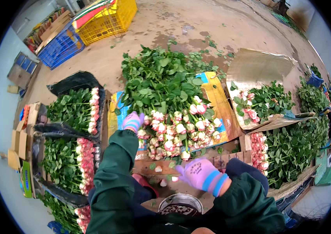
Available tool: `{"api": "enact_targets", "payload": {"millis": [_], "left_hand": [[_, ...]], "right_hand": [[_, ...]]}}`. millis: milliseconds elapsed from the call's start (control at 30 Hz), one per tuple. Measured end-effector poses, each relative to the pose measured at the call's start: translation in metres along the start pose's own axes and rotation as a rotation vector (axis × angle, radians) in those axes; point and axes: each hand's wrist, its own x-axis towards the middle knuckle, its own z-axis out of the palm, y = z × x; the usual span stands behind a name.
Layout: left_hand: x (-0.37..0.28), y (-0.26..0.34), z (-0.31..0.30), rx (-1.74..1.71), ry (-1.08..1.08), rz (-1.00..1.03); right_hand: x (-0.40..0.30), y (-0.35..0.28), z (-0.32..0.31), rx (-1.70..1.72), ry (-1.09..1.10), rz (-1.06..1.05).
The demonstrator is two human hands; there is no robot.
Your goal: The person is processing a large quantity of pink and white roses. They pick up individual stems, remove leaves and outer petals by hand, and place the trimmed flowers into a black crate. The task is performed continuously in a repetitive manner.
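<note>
A large heap of pink-and-white roses, with leafy green stems pointing away from me, lies on a yellow-and-blue woven plastic sheet. My left hand, in a lilac knit glove with blue cuff bands, is at the heap's left edge beside the stems and blooms. Its grip is hidden from view. Lower right, my right hand, gloved alike, hovers palm down near my knee with its fingers pointing left. A loose petal shows just beyond its fingertips. No stem is visible in that hand.
Rose bunches lie in dark-sided holders on my left. At right are a lined holder with a few roses and a large stack of roses. A wooden board crosses before my knees. Yellow and blue crates stand farther back.
</note>
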Motion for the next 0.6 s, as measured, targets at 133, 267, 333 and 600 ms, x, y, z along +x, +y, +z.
{"api": "enact_targets", "payload": {"millis": [133, 267, 333, 600], "left_hand": [[0.063, 0.034, 0.044, -0.03, 0.028, -0.092], [0.139, -0.077, 0.103, 0.399, 0.074, 0.315], [0.16, -0.069, 0.116, 0.262, 0.133, 0.228], [0.186, -0.093, 0.132, -0.049, 0.273, 0.153]], "right_hand": [[-0.016, 0.029, 0.001, 0.079, 0.083, 0.035], [-0.009, 0.037, 0.013, 0.184, 0.201, -0.025], [-0.012, 0.045, 0.026, 0.257, 0.296, 0.005], [-0.01, 0.028, 0.009, 0.114, 0.071, -0.012]]}}
